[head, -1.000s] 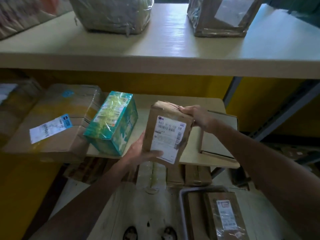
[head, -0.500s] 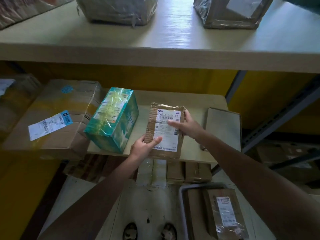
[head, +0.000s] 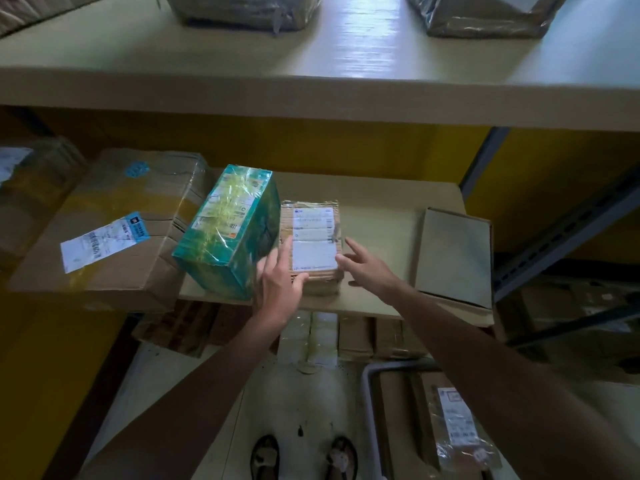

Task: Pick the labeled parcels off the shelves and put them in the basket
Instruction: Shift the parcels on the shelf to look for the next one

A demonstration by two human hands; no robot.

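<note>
My left hand (head: 277, 289) rests on the near left corner of the small cardboard parcel (head: 311, 247), fingers spread and laid flat, thumb across its front edge — touching it, not gripping. My right hand (head: 363, 268) hangs open just beside the parcel's right edge, fingers loosely fanned, holding nothing; I can't tell whether the fingertips touch the cardboard. The parcel lies flat on the middle shelf (head: 381, 216), white label up, pressed against the teal shrink-wrapped box (head: 228, 230) on its left.

As for progress, I judge the job only partly done. The basket (head: 369, 403) sits on the floor at lower right, and it already holds at least one wrapped parcel with a label (head: 453, 424). Plenty is left on the shelves: this small parcel, the teal box, the big brown carton (head: 114, 223) with its white and blue label hanging over the shelf's left end, and a plain box (head: 453, 258) to the right whose label, if any, I can't see. Two plastic-wrapped packages sit on the upper shelf (head: 311, 88), cut off by the frame.

The shelves are pale wooden boards on a grey metal frame against a yellow wall. The room is dim, more boxes are stacked beneath the middle shelf, and the floor below me is pale — my sandalled feet (head: 304, 459) show at the bottom.
</note>
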